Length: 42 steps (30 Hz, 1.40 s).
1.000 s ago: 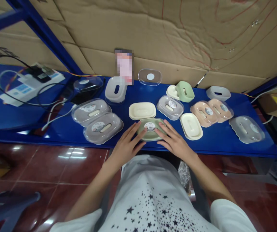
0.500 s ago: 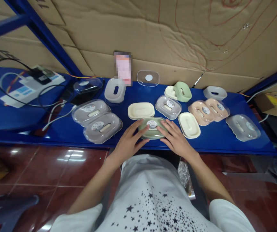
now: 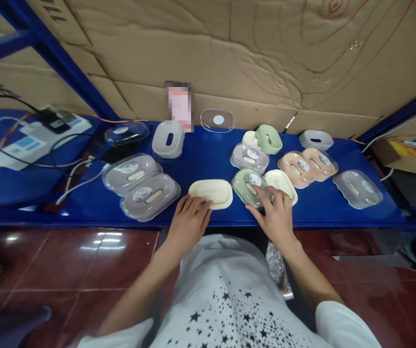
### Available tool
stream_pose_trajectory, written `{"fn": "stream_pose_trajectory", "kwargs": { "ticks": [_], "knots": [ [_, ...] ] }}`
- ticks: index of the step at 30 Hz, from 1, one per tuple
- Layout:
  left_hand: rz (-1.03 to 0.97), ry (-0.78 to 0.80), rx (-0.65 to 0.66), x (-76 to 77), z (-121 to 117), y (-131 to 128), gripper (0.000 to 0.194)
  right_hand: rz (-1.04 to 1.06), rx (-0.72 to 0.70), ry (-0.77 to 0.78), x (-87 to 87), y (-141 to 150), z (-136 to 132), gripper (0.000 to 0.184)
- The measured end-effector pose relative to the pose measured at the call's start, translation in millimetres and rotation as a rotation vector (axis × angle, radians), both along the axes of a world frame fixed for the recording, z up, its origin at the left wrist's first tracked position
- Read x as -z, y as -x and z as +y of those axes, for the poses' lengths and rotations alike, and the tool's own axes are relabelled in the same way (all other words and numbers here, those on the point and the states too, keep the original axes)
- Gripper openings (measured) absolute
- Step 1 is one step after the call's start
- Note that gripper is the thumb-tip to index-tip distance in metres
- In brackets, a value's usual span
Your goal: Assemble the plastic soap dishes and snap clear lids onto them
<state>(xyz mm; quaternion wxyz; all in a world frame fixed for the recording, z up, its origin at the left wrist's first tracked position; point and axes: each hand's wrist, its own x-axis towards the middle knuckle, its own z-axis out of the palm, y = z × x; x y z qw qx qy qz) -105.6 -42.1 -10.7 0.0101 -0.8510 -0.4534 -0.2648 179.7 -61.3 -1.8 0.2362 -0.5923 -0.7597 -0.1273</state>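
In the head view, my left hand (image 3: 189,218) has its fingers bent over the near edge of a cream oval tray (image 3: 218,189), lying flat at the table's front. My right hand (image 3: 276,215) grips a green soap box (image 3: 246,187) with a clear cover and a round label, thumb at its near side and fingers across its top. This box sits at a slant, right of the tray. Partly behind my right hand lies another cream tray (image 3: 279,180), close against the green box.
Two grey covered boxes (image 3: 150,195) overlap at left. Another grey box (image 3: 250,157), peach boxes (image 3: 299,169) and a grey one (image 3: 358,188) stand behind and rightward. At the back are a clear cover (image 3: 217,121) and a green shell (image 3: 268,139). Cables and a power strip (image 3: 41,140) lie left.
The green box has gone from between both hands at front centre to the right, turned at a slant under my right hand. My left hand has shifted to the cream tray, which is now nearer me.
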Motion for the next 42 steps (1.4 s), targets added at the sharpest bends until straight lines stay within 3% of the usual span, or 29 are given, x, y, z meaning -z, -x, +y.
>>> {"fn": "stream_pose_trajectory", "kwargs": {
  "ticks": [4,7,11,14,16,18,22,24,25,29,32,34,37,42],
  "knots": [
    [0.013,0.017,0.024,-3.9,-32,11,0.020,0.143,-0.124,0.090,-5.7,20,27,0.072],
    [0.026,0.033,0.016,-3.6,-37,13,0.025,0.213,-0.188,0.127,-12.3,27,43,0.076],
    [0.033,0.068,-0.021,1.9,-22,6,0.038,0.129,0.008,0.064,-12.8,2,44,0.066],
    [0.048,0.076,-0.057,7.1,-7,-3,0.054,0.030,0.209,0.073,-6.8,-28,29,0.050],
    [0.048,0.080,-0.069,9.2,0,-10,0.062,-0.026,0.225,0.118,-4.4,-41,13,0.036],
    [0.030,0.072,-0.073,9.3,3,-16,0.066,-0.045,0.124,0.165,-5.5,-43,-4,0.029],
    [-0.024,0.020,0.013,4.4,-5,-26,0.065,-0.007,-0.303,0.289,-15.8,-29,-11,0.041],
    [0.006,0.014,0.127,1.7,-11,-30,0.056,0.017,-0.398,0.282,-22.2,-26,9,0.046],
    [0.032,0.014,0.178,0.9,-14,-32,0.050,0.019,-0.367,0.249,-25.5,-26,24,0.047],
    [0.058,-0.003,0.232,0.8,-19,-34,0.028,-0.089,0.030,0.157,-42.0,-42,111,0.051],
    [0.010,-0.015,0.201,2.7,-18,-29,0.019,-0.169,0.297,0.323,-56.8,-53,171,0.052],
    [-0.026,-0.022,0.182,4.0,-17,-25,0.017,-0.176,0.396,0.452,-63.8,-58,198,0.052],
    [-0.061,-0.026,0.163,5.0,-15,-18,0.015,-0.162,0.457,0.530,-66.7,-61,220,0.052],
    [-0.081,-0.012,0.165,3.6,-12,-15,0.014,-0.156,0.448,0.586,-67.1,-68,231,0.048]
  ]
}}
